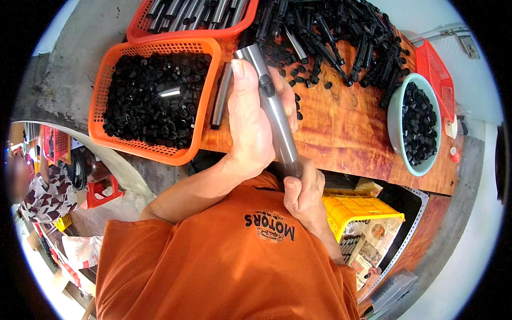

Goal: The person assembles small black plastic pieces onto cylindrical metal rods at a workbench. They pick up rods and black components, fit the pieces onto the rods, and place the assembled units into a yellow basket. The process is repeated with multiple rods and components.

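Observation:
Both my hands are on one silver metal tube (281, 128) with a black collar near its upper part and a dark lower end. My left hand (248, 125) wraps round the upper part, its thumb pointing up along the tube. Lower down, close to my body, my right hand (308, 200) grips the dark end, which its fingers partly cover. The tube stands tilted, its top leaning left. Left of my left hand, a second silver tube (221, 98) lies on the wooden table (341, 128). Small black plastic pieces (298, 109) are scattered just right of that hand.
An orange basket (144, 153) of small black pieces stands left, behind it a red-orange basket (198, 36) of silver tubes. Long black parts (325, 40) are heaped at the back. A pale blue bowl (396, 120), red basket (434, 69) and yellow crate (362, 210) are right. Another person's patterned shirt (50, 194) shows far left.

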`<state>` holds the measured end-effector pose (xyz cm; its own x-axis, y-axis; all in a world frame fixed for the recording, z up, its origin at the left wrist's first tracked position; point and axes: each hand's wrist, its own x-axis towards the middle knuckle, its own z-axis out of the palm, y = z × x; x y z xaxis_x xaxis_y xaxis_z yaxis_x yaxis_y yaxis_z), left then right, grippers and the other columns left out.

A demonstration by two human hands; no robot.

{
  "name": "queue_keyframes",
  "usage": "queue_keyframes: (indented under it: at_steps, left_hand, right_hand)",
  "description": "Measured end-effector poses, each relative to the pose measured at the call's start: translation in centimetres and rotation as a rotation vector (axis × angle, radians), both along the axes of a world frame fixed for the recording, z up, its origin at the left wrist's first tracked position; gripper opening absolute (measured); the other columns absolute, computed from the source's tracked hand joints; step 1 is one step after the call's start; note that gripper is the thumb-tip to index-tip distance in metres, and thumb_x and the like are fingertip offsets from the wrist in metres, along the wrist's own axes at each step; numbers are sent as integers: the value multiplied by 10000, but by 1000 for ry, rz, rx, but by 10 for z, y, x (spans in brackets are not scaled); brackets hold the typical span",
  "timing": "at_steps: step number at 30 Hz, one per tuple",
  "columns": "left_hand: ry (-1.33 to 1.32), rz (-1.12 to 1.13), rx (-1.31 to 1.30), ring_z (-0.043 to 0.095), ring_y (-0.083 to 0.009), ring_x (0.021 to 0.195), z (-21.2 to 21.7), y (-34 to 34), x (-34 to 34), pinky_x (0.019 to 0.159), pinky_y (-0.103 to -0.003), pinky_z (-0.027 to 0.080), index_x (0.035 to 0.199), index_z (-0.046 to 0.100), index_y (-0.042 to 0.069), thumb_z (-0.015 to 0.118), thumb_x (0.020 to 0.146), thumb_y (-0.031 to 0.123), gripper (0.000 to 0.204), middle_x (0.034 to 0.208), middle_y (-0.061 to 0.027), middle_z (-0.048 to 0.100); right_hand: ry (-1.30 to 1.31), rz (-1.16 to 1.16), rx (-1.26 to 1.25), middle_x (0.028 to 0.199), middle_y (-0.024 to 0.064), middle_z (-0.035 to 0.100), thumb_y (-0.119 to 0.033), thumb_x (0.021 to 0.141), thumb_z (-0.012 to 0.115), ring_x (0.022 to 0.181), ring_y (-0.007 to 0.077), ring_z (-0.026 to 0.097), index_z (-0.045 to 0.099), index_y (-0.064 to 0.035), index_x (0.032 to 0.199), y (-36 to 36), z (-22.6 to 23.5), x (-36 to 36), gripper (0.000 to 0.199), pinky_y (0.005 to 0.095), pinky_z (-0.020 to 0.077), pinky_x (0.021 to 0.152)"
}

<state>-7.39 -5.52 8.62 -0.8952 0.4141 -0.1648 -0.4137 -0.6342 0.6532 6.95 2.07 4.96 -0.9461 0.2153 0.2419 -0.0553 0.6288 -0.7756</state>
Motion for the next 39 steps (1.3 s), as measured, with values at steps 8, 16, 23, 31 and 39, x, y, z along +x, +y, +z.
queue_keyframes:
  at_steps: [8,16,23,31,39]
  left_hand:
    - [-16,52,-86,474,-116,448,3,-2,1,406,-253,422,831,469,95,409,885,715,625,600,-23,485]
    - [-88,34,-100,482,-108,456,3,-4,6,400,-244,422,850,475,88,405,894,703,621,635,-21,500]
    - [-35,15,-12,482,-111,457,-2,-6,4,405,-244,425,847,477,86,405,878,725,645,608,-26,495]
    - [-83,27,-119,458,-114,424,6,-4,4,384,-244,410,831,475,84,398,913,677,603,600,-29,487]
    - [-193,-5,-163,459,-152,483,-6,-4,-5,438,-272,394,854,476,137,373,920,681,557,622,-18,460]
  right_hand:
    - [-29,-29,107,640,164,523,-435,941,542,564,378,575,490,22,930,-6,11,-4,460,437,471,523]
    - [-21,-10,28,657,176,548,-413,945,547,586,381,592,496,16,933,-8,10,-12,432,431,479,534]
    - [-31,7,-233,617,172,518,-405,973,505,531,370,564,489,29,922,-11,8,-12,437,417,451,493]
    - [16,-25,-64,606,165,515,-359,956,551,518,354,556,504,23,892,-14,6,-16,389,418,450,495]
    - [26,-24,84,697,168,576,-317,957,559,587,354,591,536,25,957,-8,3,-23,342,382,472,545]
